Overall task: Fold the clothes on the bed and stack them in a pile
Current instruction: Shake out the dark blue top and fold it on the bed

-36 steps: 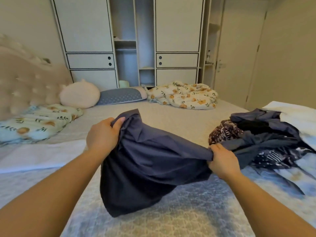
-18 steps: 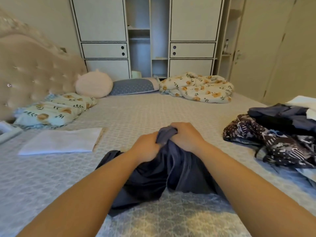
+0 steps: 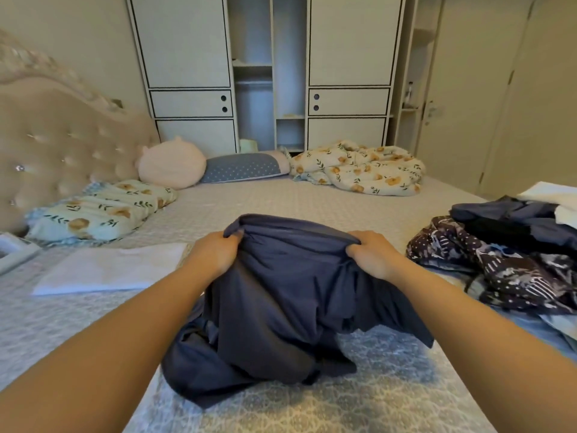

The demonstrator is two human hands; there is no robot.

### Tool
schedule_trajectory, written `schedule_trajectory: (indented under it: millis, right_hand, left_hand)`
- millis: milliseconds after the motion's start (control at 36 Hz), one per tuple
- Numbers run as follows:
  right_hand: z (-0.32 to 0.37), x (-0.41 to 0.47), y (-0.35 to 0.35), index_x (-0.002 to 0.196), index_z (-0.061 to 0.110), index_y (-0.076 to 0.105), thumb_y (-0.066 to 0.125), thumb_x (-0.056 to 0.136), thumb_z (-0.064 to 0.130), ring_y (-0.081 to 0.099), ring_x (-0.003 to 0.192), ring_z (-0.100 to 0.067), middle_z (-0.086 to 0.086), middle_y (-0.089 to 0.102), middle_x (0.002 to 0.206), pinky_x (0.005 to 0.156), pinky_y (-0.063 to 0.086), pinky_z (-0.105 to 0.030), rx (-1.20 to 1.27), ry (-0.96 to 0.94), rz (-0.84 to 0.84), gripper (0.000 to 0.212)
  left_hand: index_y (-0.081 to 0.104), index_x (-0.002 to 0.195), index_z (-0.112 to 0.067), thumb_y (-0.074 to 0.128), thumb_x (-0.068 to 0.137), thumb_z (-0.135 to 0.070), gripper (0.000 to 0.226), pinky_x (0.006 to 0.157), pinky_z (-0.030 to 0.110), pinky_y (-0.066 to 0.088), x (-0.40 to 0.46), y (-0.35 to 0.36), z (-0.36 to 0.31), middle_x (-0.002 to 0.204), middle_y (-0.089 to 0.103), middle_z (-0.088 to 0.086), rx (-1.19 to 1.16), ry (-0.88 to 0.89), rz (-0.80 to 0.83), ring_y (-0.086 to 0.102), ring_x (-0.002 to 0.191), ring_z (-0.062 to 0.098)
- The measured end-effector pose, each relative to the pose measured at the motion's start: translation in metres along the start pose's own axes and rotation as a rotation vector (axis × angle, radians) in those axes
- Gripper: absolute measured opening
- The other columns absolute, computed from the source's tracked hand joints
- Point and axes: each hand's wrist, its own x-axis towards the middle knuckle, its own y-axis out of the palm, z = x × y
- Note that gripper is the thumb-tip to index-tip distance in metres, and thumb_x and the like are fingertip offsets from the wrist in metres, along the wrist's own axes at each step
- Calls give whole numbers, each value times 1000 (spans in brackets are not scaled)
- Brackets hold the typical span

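The left hand [image 3: 215, 254] and right hand [image 3: 373, 256] each gripped the top edge of the dark blue garment [image 3: 281, 307], raised between them so its crumpled lower part trailed on the bed [image 3: 249, 201], probably to straighten it for folding.

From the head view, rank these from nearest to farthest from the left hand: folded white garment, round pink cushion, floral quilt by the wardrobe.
From the left hand:
1. Folded white garment, just to its left on the bed.
2. Round pink cushion, farther back near the headboard.
3. Floral quilt, at the far edge, back right.
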Motion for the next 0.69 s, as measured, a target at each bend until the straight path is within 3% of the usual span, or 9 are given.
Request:
schedule_trajectory:
  millis: [83,167,250,306,361,417,500,611,694]
  right_hand:
    - [18,3,-7,103,21,60,41,97,13,55,96,-20,1,61,103,71,38,-29,42,-53,29,22]
    - [29,2,-17,124,17,54,41,101,15,52,107,-24,-3,56,118,81,39,-31,-112,-3,169,26]
    - [33,-5,-23,120,14,60,38,95,2,56,101,-27,-7,62,116,78,44,-34,-241,69,336,35]
    - [33,-9,-27,117,13,62,36,90,-1,58,98,-29,-9,64,112,79,45,-37,-271,92,374,40]
    - [30,-10,-29,105,13,63,36,90,0,56,84,-24,-8,64,101,69,41,-32,-314,102,362,33]
    - [26,-11,-30,89,12,60,36,92,1,49,70,-18,-5,59,85,59,36,-26,-356,124,326,26]
    - [17,-9,-34,72,6,49,38,93,2,39,61,-18,-7,49,73,53,28,-27,-355,161,242,24]
    - [11,-11,-40,81,4,55,38,102,21,45,69,-20,-9,54,82,59,31,-29,-268,175,194,31]
    - [12,-9,-34,112,1,62,39,102,19,56,100,-30,-14,61,111,79,42,-34,-61,165,87,31]
  left_hand:
    - [62,119,-12,37,99,-44,45,80,33,35,0,-6,1,125,58,22,59,-27,-75,53,110,37]
    - [61,85,-25,45,94,-24,18,71,31,35,-4,-12,-2,101,65,10,-63,72,-268,52,87,27]
    - [62,81,-35,46,88,-3,37,73,12,41,-10,-13,-10,88,65,-13,-359,258,-298,57,86,10]
    - [66,79,-36,42,85,7,49,80,12,43,-13,-13,-16,89,68,-14,-493,335,-221,60,89,6]
    - [69,73,-34,41,82,10,53,78,15,45,-14,-17,-20,83,70,-14,-556,372,-150,61,86,4]
    - [71,69,-33,44,81,9,51,72,9,44,-15,-21,-20,77,69,-17,-534,387,-64,60,78,-2]
    - [69,73,-25,48,84,5,38,71,15,42,-17,-24,-14,73,67,-14,-437,382,79,58,72,1]
    - [64,71,-17,51,89,-6,24,71,29,37,-12,-26,0,73,63,-2,-300,300,55,54,74,14]
    - [66,76,-16,49,90,-11,23,64,24,36,-10,-22,4,79,66,0,-171,247,-17,55,78,17]
